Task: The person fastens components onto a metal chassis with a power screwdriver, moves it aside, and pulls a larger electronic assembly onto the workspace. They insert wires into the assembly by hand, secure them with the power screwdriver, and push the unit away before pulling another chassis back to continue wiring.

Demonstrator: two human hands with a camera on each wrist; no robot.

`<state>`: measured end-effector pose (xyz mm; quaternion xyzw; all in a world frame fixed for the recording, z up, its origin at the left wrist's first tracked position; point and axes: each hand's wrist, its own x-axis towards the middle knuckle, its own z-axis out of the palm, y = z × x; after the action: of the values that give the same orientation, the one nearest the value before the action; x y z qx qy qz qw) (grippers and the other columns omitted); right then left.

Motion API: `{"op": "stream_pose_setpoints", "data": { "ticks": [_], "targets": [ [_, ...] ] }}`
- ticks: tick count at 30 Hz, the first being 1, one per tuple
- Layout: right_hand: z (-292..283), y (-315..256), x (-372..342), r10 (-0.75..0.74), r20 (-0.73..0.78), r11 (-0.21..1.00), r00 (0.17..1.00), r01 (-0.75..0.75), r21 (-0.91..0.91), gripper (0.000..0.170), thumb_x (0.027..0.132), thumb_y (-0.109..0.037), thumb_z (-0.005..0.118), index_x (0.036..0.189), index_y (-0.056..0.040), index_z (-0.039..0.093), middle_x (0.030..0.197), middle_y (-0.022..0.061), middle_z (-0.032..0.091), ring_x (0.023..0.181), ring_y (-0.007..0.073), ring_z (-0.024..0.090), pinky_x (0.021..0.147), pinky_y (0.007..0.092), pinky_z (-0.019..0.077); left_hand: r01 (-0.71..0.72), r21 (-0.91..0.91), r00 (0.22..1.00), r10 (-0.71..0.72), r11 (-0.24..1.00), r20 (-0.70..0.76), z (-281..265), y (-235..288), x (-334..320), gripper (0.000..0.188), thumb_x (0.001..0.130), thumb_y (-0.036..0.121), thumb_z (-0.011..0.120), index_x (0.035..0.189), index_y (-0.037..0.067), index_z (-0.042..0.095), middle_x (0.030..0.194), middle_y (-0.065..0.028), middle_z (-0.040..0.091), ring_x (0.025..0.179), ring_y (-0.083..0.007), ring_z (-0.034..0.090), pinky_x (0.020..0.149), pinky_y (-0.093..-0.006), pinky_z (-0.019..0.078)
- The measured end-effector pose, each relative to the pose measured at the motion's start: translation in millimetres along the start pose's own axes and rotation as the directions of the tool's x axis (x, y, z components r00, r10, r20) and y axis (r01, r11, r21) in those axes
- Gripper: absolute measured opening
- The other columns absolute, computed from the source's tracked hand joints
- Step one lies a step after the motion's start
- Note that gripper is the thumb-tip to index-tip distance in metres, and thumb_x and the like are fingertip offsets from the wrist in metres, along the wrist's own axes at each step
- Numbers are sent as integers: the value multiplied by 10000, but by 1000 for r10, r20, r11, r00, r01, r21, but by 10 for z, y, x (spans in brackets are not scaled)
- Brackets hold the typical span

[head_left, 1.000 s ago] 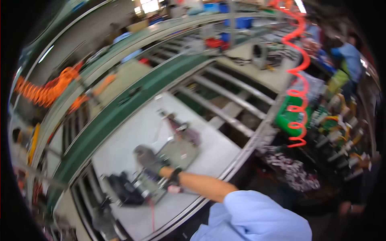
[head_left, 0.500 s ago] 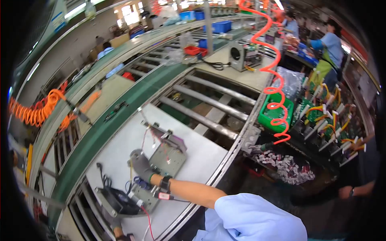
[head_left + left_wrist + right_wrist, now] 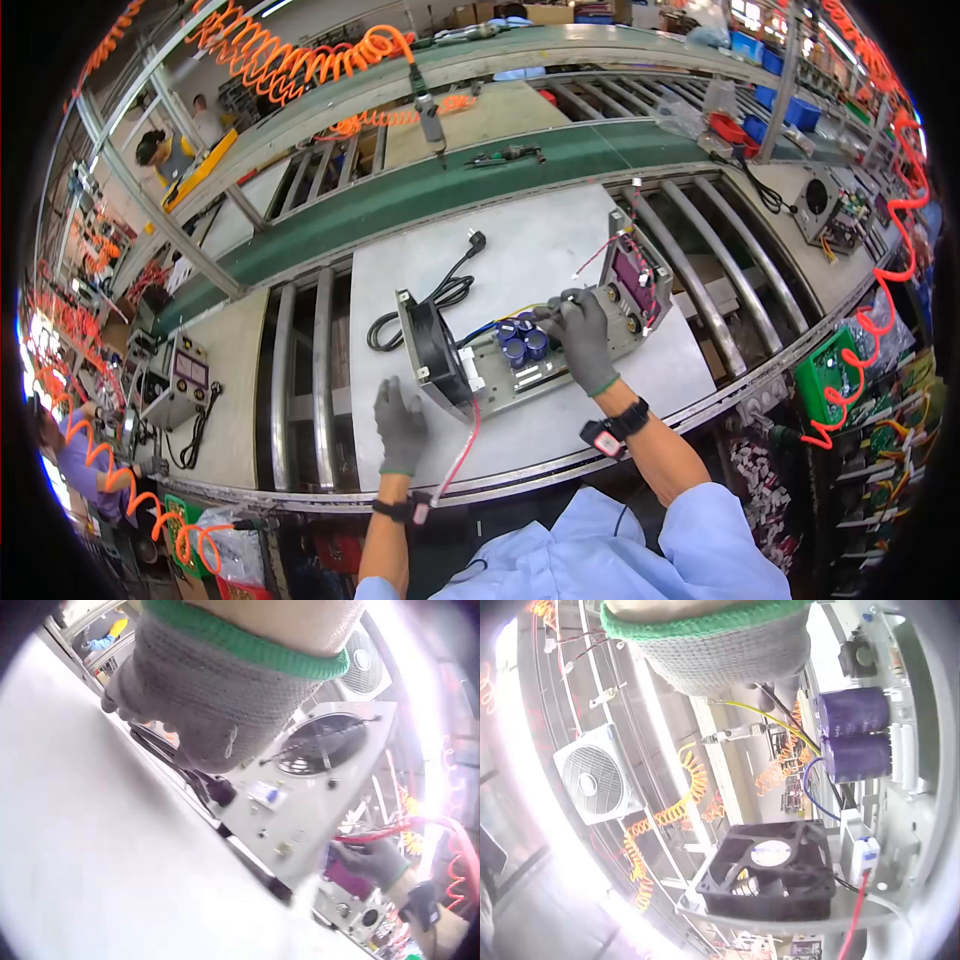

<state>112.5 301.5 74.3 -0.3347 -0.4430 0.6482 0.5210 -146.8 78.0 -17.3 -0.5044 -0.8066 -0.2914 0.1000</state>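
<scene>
A metal chassis [image 3: 540, 385] lies on the white board, with a black fan [image 3: 769, 859] on its left end panel and a group of purple-blue capacitors [image 3: 855, 735] near its middle. My gloved right hand [image 3: 583, 335] is over the chassis beside the capacitors. Its fingers pinch the thin wires [image 3: 769, 712], one yellow-green, which run up from beside the capacitors; the glove hides part of the grip. My gloved left hand [image 3: 402, 425] is on the board just left of the fan panel [image 3: 300, 795], fingers relaxed and holding nothing. A black power cord [image 3: 445, 292] lies coiled behind the fan.
The white board [image 3: 390, 265] sits over metal rollers [image 3: 700, 275]. Behind it, a green ledge [image 3: 400, 210] carries a dark hand tool [image 3: 505, 155]; a driver [image 3: 428, 115] hangs from an orange coiled hose. A green bin [image 3: 830, 375] stands to the right.
The head view has swung left and levelled over the chassis. My left hand, earlier by the far side of the fan panel, now lies beside it on the board. My right hand stays near the capacitors.
</scene>
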Motion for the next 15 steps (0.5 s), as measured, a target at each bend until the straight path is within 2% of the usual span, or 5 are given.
{"op": "stream_pose_setpoints", "data": {
  "ticks": [3, 4, 7, 11, 15],
  "targets": [
    [-29, -85, -115, 54, 73, 998, 996, -55, 12, 174, 1027, -15, 421, 1193, -2, 469, 1068, 143, 627, 993, 225, 708, 850, 344, 636, 70, 31, 957, -76, 997, 280, -266, 478, -242, 764, 886, 412, 712, 1497, 32, 457, 1503, -283, 447, 1420, -463, 381, 1176, -598, 264],
    [-33, -108, -117, 54, 88, 999, 995, -54, -4, 176, 1031, -12, 413, 1197, 1, 469, 1066, 143, 629, 990, 223, 707, 850, 336, 636, -8, 149, 935, -46, 989, 352, -311, 583, -323, 814, 888, 539, 673, 1504, 48, 467, 1531, -285, 422, 1458, -482, 330, 1184, -672, 160],
    [54, -244, -146, 81, 102, 996, 991, -83, 15, 192, 1037, -24, 424, 1220, 7, 475, 1059, 139, 628, 966, 218, 702, 849, 326, 634, -46, 162, 935, -15, 986, 354, -403, 661, -329, 797, 886, 543, 667, 1492, 61, 481, 1545, -301, 402, 1463, -522, 305, 1169, -718, 152],
    [101, -315, -233, 79, 135, 996, 988, -83, 25, 209, 1025, -22, 451, 1229, 4, 488, 1065, 121, 605, 947, 229, 691, 852, 358, 623, -32, 217, 920, -57, 976, 388, -411, 584, -315, 766, 940, 589, 593, 1522, 108, 470, 1578, -274, 382, 1493, -501, 274, 1169, -724, 164],
    [65, -260, -418, 39, 197, 999, 980, -40, 0, 205, 1026, -3, 446, 1225, 19, 492, 1074, 141, 617, 938, 234, 699, 854, 362, 629, -52, 265, 921, -57, 963, 386, -410, 389, -328, 734, 955, 607, 560, 1513, 134, 499, 1583, -244, 400, 1482, -470, 325, 1178, -671, 227]
  ]
}}
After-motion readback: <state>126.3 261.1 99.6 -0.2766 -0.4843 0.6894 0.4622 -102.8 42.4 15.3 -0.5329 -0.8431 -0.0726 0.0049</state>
